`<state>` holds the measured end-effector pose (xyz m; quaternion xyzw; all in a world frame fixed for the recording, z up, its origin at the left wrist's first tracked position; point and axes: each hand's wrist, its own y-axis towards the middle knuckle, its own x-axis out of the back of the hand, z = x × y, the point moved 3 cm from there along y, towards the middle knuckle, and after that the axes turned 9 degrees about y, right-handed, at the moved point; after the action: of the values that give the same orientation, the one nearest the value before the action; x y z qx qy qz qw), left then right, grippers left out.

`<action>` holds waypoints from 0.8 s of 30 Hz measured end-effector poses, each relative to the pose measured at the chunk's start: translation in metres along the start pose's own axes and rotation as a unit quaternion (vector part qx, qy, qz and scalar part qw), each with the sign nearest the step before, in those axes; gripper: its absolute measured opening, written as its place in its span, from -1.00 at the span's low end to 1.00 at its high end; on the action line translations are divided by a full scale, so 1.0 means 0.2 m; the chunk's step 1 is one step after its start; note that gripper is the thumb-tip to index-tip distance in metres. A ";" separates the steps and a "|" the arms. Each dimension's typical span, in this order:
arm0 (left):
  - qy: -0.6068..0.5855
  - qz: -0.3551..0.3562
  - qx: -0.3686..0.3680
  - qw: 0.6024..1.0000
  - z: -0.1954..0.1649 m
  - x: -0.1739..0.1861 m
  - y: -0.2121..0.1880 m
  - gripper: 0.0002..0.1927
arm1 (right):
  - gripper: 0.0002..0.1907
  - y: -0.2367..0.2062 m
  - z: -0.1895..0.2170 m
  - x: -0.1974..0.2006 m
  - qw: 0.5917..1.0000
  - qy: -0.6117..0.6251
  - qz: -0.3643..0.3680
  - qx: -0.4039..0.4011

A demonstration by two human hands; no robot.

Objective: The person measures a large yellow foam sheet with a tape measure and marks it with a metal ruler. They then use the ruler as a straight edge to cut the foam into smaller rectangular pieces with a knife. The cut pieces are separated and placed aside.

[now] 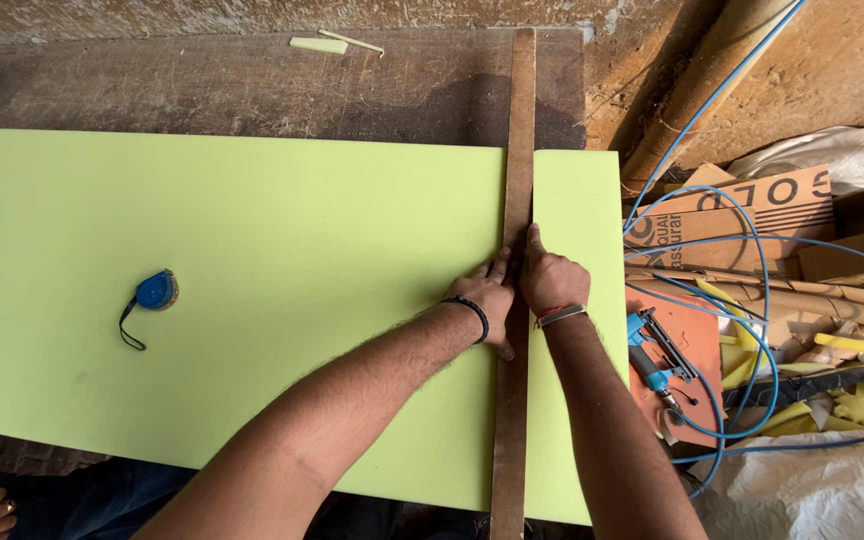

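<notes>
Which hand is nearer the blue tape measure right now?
Left. The left hand presses the wooden strip from the tape measure's side, though well apart from it across the green foam sheet. The right hand sits just beyond, farther away.

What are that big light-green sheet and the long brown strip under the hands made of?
The green sheet looks like foam: matte, uniform and thick-edged, with similar yellow offcuts lying nearby. The brown strip looks like bare wood, dull and worn, used as a straightedge. Left hand and right hand press on it.
</notes>
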<state>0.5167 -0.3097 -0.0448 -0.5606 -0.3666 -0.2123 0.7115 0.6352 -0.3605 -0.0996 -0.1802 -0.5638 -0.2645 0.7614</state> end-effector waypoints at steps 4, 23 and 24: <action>-0.004 0.025 0.022 0.999 0.03 0.01 0.04 0.59 | -0.40 -0.34 0.05 0.00 0.998 0.041 0.043 -0.036; 0.116 -0.030 0.009 0.993 -0.18 -0.22 -0.16 0.47 | -0.46 -1.06 0.17 0.03 0.993 0.063 -0.097 -0.004; 0.106 -0.009 0.008 0.994 -0.18 -0.21 -0.16 0.52 | -0.44 -1.11 0.18 0.04 0.993 0.063 -0.096 -0.013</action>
<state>0.4773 -0.3568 -0.0590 -0.5261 -0.2957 -0.2736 0.7489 0.4747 -0.5186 -0.0873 -0.1182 -0.5258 -0.3541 0.7643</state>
